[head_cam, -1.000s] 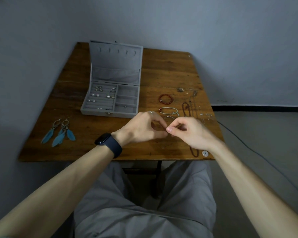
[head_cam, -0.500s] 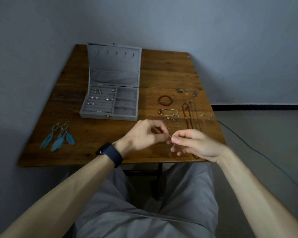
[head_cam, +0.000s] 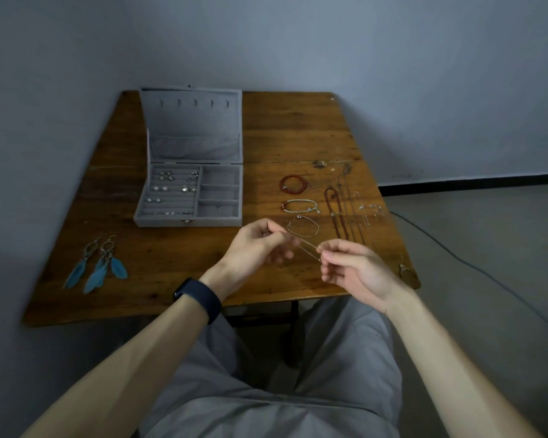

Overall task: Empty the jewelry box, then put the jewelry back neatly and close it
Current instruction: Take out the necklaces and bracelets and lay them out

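Left hand (head_cam: 253, 248), right hand (head_cam: 356, 271) pinch ends of fine metal chain (head_cam: 308, 245), possibly bracelet; open grey velvety box (head_cam: 187, 221) beyond left hand.

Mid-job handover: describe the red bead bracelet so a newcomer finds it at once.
Find the open grey jewelry box on the wooden table. Right of its tray three bracelets lie in a column, and the red bead bracelet is the farthest from the person. It alone is a ring of dark red beads; the other two are thin and pale.
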Demonstrator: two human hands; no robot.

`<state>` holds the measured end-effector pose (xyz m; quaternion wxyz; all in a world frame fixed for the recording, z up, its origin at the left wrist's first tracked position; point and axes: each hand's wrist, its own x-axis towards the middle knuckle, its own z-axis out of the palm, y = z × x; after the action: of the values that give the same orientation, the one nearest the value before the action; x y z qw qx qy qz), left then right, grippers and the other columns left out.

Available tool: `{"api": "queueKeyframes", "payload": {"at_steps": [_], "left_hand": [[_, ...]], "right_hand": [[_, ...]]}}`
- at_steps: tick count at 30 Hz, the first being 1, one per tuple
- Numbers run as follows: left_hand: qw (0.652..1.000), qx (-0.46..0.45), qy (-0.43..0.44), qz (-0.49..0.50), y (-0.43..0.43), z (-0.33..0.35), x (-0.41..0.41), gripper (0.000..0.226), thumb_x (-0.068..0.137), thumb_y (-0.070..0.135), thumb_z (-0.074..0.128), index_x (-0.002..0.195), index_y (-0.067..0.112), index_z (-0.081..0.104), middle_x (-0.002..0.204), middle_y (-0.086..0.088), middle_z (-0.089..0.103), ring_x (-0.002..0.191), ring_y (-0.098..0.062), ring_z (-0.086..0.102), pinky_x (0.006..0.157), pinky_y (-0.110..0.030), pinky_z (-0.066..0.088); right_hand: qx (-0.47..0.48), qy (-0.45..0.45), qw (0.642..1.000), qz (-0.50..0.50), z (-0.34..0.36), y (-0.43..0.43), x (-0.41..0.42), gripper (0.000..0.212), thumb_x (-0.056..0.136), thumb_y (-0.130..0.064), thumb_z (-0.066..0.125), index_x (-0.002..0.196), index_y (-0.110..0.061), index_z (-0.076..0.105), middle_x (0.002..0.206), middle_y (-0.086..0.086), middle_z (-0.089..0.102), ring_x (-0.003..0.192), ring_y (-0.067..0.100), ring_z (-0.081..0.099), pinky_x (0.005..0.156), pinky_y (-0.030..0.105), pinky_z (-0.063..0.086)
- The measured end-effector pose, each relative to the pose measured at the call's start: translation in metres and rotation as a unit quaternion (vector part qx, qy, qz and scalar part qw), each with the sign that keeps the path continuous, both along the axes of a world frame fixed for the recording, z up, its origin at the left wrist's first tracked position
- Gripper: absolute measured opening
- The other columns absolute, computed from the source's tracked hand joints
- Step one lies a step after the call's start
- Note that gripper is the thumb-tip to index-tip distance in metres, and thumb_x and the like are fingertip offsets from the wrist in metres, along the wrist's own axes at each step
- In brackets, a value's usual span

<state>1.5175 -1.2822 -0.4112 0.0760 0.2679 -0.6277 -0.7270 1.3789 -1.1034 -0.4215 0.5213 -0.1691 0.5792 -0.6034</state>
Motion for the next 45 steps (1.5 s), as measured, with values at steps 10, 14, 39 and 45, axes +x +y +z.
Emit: {"api": "queueKeyframes", "payload": {"at_steps": [10,14,39,45], "left_hand": [[0.992,0.101,-0.059,-0.051,0.004,-0.006,-0.007,0.027,0.091,0.006,0.062,0.118,0.01,0.061,0.086,-0.005,0.069,0.072,-0.015,0.057,0.068,-0.028,0.047],[0.971,-0.15,-0.133,-0.129,0.003,-0.007,-0.012,0.02,0.092,0.017,0.068,0.111,0.023,0.071,0.093,0.009,0.071,0.081,-0.004,0.064,0.072,-0.021,0.05],[0.775,-0.57,-0.259,-0.089,0.011,-0.014,-0.031,0.026,0.096,0.042,0.054,0.118,0.027,0.055,0.104,0.003,0.06,0.082,-0.017,0.063,0.063,-0.032,0.053],[0.734,-0.642,-0.177,-0.134,0.014,-0.024,-0.016,0.031,0.1,0.046,0.048,0.127,0.036,0.06,0.13,0.005,0.051,0.12,-0.018,0.05,0.088,-0.036,0.048]], "right_hand": [[0.1,0.246,0.96,-0.085,-0.009,-0.001,-0.001,0.011,0.098,-0.015,0.062,0.101,-0.021,0.071,0.094,0.001,0.071,0.079,0.015,0.073,0.071,0.028,0.059],[0.157,0.402,0.899,-0.08,-0.018,0.001,-0.006,0.008,0.097,-0.027,0.064,0.102,-0.027,0.071,0.091,-0.013,0.071,0.075,0.003,0.07,0.072,0.022,0.055],[0.202,0.63,0.75,-0.017,-0.033,-0.015,-0.012,0.032,0.091,-0.034,0.072,0.119,-0.019,0.068,0.109,-0.003,0.066,0.089,0.012,0.066,0.074,0.02,0.048],[0.161,0.666,0.728,0.034,-0.032,0.0,-0.006,0.028,0.092,-0.018,0.065,0.119,-0.02,0.071,0.117,-0.003,0.061,0.097,0.015,0.061,0.075,0.021,0.052]]}}
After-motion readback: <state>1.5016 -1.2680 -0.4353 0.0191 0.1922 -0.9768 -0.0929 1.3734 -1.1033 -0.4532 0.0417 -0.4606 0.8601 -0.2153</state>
